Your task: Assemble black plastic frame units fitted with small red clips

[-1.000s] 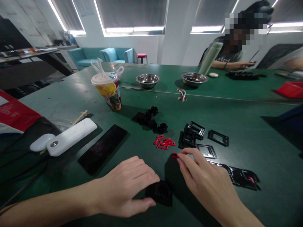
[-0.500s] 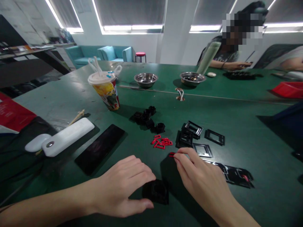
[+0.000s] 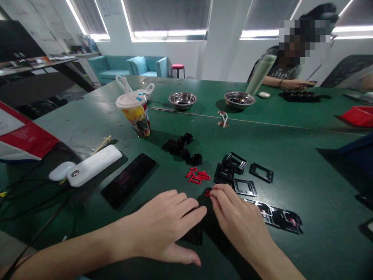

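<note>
My right hand (image 3: 237, 217) is closed in a pinch on a small red rectangular clip (image 3: 207, 192), whose end shows past the fingertips. My left hand (image 3: 166, 225) is open, thumb apart from the fingers, over a flat black part (image 3: 194, 234) that it mostly covers. Beyond the hands lies a small pile of red clips (image 3: 198, 175). Several black frames (image 3: 244, 187) lie just past my right hand, and a glossy black panel (image 3: 282, 217) is to its right. Farther back is a cluster of small black pieces (image 3: 182, 147).
A black phone (image 3: 129, 181), a white elongated device (image 3: 94, 165) and cables lie at left. Behind them stands a lidded drink cup (image 3: 135, 116). Two metal bowls (image 3: 182, 101) sit farther back. A person (image 3: 287, 70) sits across the green table (image 3: 180, 122).
My left hand has moved right, toward my right hand, and covers more of the black part. My right hand still pinches the red clip. The view has shifted slightly.
</note>
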